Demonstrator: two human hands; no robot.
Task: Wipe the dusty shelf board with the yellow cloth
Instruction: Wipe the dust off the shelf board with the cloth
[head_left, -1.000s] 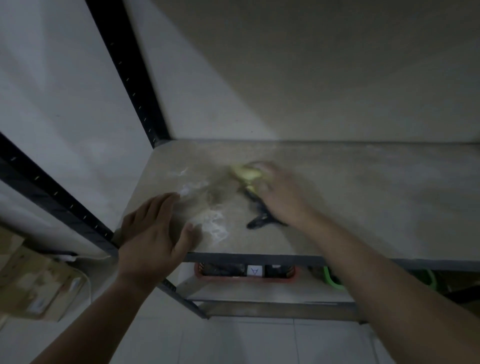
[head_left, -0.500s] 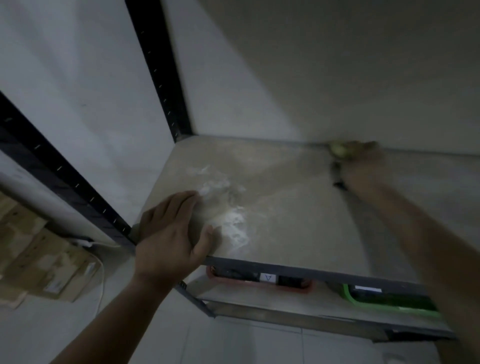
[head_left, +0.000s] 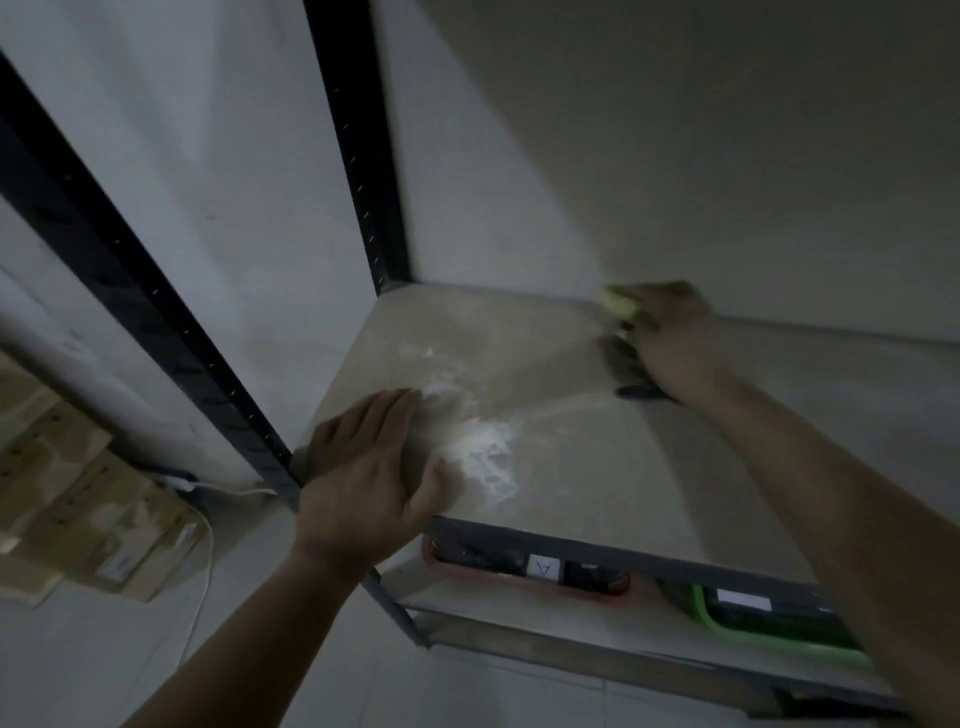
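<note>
I count two hands: a left hand at lower centre of the frame and a right hand at upper right. I see one yellow cloth, at the right hand. I make out two shelf boards: the dusty shelf board mid-frame and a lower shelf beneath it. On that lower one I count two trays, one red tray and one green tray. Two black uprights run up the left half. One white cable at lower left. The cardboard boxes at left are too dim for me to count.
</note>
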